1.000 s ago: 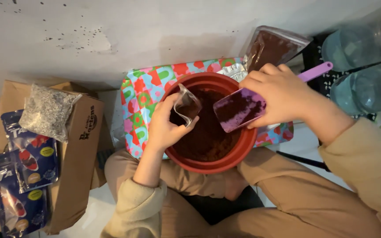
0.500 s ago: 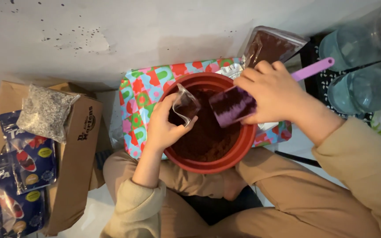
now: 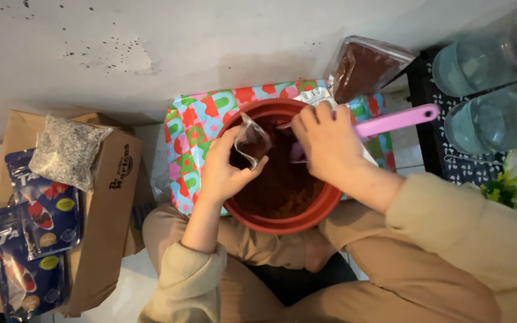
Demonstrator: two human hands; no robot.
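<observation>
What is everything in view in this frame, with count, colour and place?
bowl: one, red-brown, on the lap, holds brown powder
small bag: one, clear, over the bowl
scoop: one, pink-purple, dipped in the bowl
wrapped box: one, multicoloured, behind the bowl
bag of brown powder: one, clear, top right
cardboard box: one, brown, left
grey granule bag: one, on the cardboard box
blue pouches: two, far left
water jugs: two, clear, right
left hand: holds the small bag
right hand: grips the scoop

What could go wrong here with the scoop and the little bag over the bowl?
The small clear bag in the left hand has a narrow mouth, so brown powder from the pink scoop in the right hand may miss it. The red bowl rests on the lap and might tip.
</observation>
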